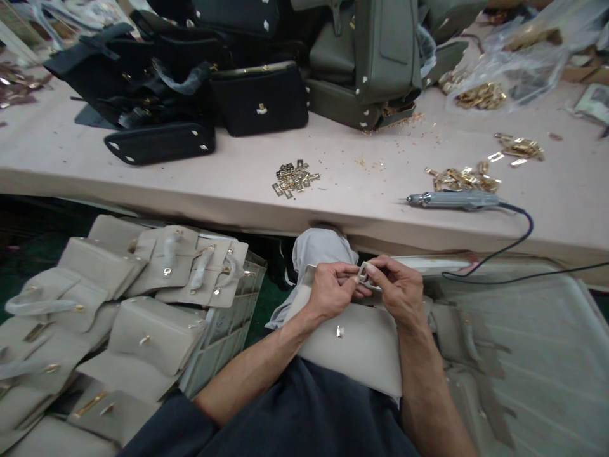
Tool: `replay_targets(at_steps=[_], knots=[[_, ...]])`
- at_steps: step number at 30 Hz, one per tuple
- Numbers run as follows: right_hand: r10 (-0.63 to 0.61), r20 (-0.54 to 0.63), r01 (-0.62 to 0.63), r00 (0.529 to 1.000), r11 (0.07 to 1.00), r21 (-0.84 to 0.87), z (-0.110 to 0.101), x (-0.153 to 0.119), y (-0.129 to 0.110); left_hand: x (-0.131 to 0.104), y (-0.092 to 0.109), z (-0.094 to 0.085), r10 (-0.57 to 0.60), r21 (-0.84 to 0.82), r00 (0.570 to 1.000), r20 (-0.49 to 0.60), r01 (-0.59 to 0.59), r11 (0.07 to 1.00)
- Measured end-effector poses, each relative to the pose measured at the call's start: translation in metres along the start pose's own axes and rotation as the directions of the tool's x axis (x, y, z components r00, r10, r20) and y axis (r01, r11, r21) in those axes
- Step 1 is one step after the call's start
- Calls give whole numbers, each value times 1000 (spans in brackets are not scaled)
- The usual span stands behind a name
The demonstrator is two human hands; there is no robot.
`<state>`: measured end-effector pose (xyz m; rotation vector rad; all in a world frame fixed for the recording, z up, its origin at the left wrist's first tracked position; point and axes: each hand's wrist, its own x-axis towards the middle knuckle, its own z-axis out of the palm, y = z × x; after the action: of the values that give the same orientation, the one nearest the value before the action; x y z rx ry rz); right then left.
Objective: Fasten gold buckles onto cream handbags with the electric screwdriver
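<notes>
A beige handbag (354,346) lies across my lap, a small metal turn-lock (339,331) on its face. Over its far edge, my two hands meet around a small pale rectangular loop (363,273). My right hand (399,289) pinches the loop between thumb and fingers. From the other side, the fingertips of my left hand (333,289) are closed at the loop and the bag's edge. Whether the loop is a bare metal frame or a piece of the bag's strap, I cannot tell.
A crate (228,336) heaped with beige handbags is at left; a pale bin (537,355) with more is at right. On the table (190,184) lie an electric screwdriver (451,200), metal plates (292,178), gold fittings (469,178), black bags (261,98) and olive bags (390,51).
</notes>
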<state>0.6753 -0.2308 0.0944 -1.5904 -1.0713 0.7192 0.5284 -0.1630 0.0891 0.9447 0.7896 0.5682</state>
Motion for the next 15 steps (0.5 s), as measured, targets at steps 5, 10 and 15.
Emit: replay_targets(at_steps=[5,10,15], knots=[[4,7,-4,1000,1000,-18,1,0,-1,1,-2,1,4,-9,1000,-28,-4,1000],[37,37,-38,999,999,14,-2,-1,4,2,-5,3,26,-12,999,-44,-27,1000],[81,83,-88,993,992,89,-1,-3,8,5,-5,3,22,-32,997,-72,-25,999]])
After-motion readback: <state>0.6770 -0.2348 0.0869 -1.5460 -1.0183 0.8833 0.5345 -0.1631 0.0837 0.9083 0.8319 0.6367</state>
